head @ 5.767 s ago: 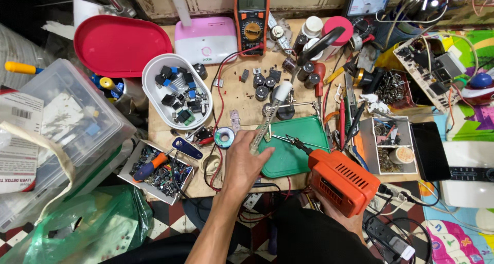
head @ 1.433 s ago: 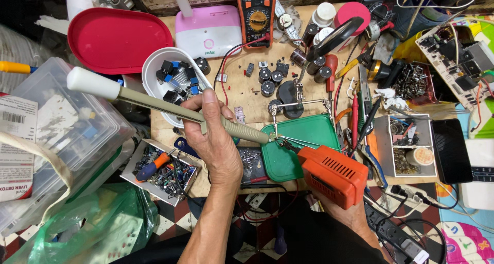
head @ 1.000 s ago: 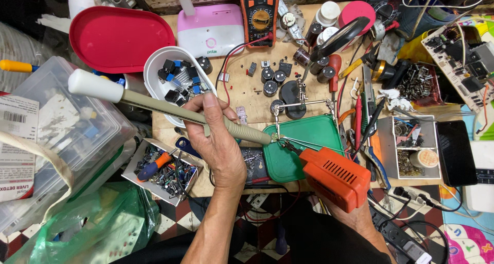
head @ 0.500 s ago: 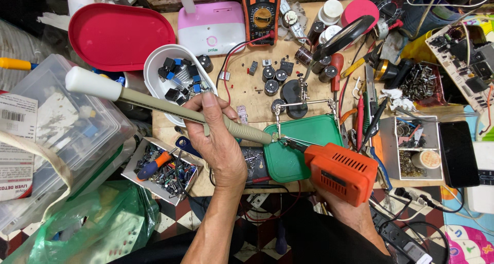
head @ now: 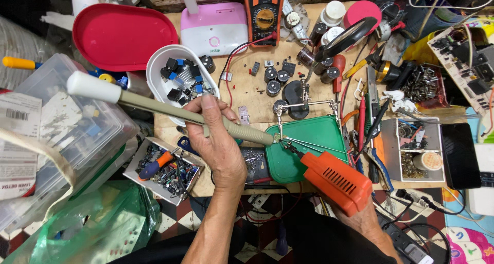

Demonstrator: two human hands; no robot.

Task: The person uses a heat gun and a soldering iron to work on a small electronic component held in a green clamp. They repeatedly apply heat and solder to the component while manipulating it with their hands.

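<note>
A beige suction pump [head: 195, 117], clamped in the left hand's [head: 216, 145] fingers, slants from upper left down to a green tray [head: 319, 138] at the worktop's front edge. The right hand [head: 360, 220] grips an orange soldering gun [head: 337, 179]. A white-labelled clear box [head: 46, 135] sits left.

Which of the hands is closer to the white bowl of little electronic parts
Left. The left hand grips the long beige tool just below the white bowl, almost at its rim. The right hand holds the orange soldering gun far off, at the bench's near edge.
</note>
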